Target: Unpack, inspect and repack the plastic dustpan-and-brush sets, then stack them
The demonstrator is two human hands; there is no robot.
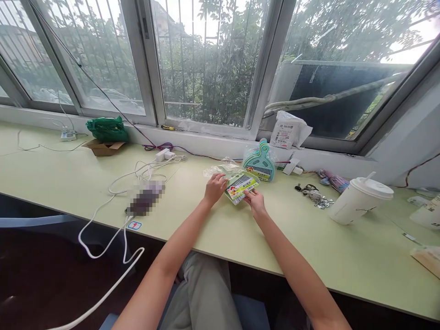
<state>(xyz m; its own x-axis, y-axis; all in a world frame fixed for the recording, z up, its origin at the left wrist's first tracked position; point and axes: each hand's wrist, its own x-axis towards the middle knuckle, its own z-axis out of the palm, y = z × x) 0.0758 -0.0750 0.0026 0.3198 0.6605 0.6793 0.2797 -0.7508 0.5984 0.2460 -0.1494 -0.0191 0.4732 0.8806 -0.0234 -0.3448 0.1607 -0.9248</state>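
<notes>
A flat clear packet (238, 188) with a yellow-green printed label and a row of dark stripes lies tilted between my two hands. My left hand (216, 188) is closed on its left side, with the fingers curled over the clear plastic. At the lower right edge, my right hand (255, 201) pinches the packet between thumb and fingers. Just behind it stands a stack of teal, flat-bodied pieces (263, 158) with looped handles, bearing a similar label and partly wrapped in clear film. What is inside the held packet is partly hidden by the label.
White cables (115, 195) and a blurred dark object (146, 198) lie to the left. Behind them are a cardboard box (103, 147) and a green bag (107, 129). Keys (318, 198) and a lidded white cup (359, 201) stand right. A white packet (288, 130) sits on the sill.
</notes>
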